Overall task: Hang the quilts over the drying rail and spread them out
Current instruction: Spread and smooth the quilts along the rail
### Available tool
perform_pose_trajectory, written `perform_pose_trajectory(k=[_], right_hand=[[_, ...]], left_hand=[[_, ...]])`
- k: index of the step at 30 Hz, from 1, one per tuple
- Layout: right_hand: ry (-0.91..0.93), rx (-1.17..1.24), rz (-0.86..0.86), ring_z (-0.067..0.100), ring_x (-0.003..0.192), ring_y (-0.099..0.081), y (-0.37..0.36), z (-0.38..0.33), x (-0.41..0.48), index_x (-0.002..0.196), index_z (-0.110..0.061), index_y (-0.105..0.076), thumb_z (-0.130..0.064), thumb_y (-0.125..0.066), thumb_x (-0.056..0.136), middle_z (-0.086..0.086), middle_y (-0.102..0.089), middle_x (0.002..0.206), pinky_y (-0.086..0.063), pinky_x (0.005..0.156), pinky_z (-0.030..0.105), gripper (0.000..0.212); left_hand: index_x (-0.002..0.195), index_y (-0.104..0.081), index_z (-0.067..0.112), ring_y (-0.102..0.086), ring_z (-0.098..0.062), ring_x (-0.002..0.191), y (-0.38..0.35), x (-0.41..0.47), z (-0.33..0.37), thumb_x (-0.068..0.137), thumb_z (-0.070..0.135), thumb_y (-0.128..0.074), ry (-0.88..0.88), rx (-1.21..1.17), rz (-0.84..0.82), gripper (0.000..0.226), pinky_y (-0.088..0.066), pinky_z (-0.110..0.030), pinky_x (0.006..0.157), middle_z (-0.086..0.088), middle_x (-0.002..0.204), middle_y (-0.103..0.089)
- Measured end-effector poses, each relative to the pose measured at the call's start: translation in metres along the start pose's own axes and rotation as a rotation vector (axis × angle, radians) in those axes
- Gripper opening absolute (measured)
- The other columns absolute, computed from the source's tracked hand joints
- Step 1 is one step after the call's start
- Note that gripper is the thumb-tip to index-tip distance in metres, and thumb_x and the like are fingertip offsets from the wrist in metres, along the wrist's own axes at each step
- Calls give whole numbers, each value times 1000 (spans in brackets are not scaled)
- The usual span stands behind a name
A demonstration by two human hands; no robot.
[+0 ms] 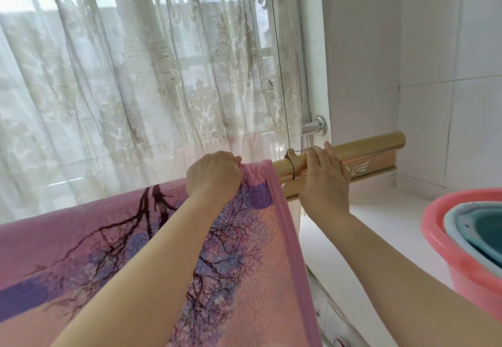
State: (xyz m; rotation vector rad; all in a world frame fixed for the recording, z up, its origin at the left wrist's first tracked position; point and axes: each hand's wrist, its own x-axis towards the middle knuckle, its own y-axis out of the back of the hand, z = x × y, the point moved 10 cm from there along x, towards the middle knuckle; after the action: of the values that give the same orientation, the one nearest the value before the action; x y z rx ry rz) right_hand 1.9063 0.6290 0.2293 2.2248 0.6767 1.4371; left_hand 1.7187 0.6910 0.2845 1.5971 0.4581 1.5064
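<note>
A pink quilt (250,254) printed with dark branches and purple blossoms hangs over the golden drying rail (372,151), covering it from the left edge of view to just short of its right end. My left hand (213,175) is clenched on the quilt's top fold near its right hem. My right hand (324,181) wraps around the bare rail beside a metal ring with a thin wire (279,69) running upward. The rail under the quilt is hidden.
A sheer lace curtain (135,75) hangs behind the rail in front of a window. White tiled wall (421,61) stands at right, with a chrome fitting (316,126). Stacked basins, red outside and blue inside (467,243), sit on a white ledge (380,224).
</note>
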Motion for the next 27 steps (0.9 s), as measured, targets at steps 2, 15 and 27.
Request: perform_pose_trajectory(k=[2, 15, 27], right_hand=[[3, 1, -9, 22, 147, -10, 1, 2, 0, 137, -13, -39, -2, -41, 86, 2, -33, 151, -20, 114, 50, 53], [-52, 180, 29, 16, 148, 2, 14, 1, -19, 151, -9, -14, -1, -52, 81, 3, -9, 161, -5, 120, 41, 81], [419, 288, -39, 17, 145, -20, -10, -168, -52, 139, -9, -47, -1, -50, 72, 4, -39, 151, -8, 119, 46, 68]], left_hand=[[82, -58, 16, -55, -24, 73, -3, 1, 13, 101, 36, -33, -15, -2, 0, 37, -39, -32, 64, -1, 76, -57], [76, -55, 16, -57, -21, 70, -7, -3, 35, 102, 41, -21, -136, 6, -72, 49, -39, -32, 63, 0, 73, -56], [66, -54, 19, -57, -22, 73, 37, -33, -122, 97, 54, -26, 151, 73, -115, 55, -46, -36, 69, -2, 76, -61]])
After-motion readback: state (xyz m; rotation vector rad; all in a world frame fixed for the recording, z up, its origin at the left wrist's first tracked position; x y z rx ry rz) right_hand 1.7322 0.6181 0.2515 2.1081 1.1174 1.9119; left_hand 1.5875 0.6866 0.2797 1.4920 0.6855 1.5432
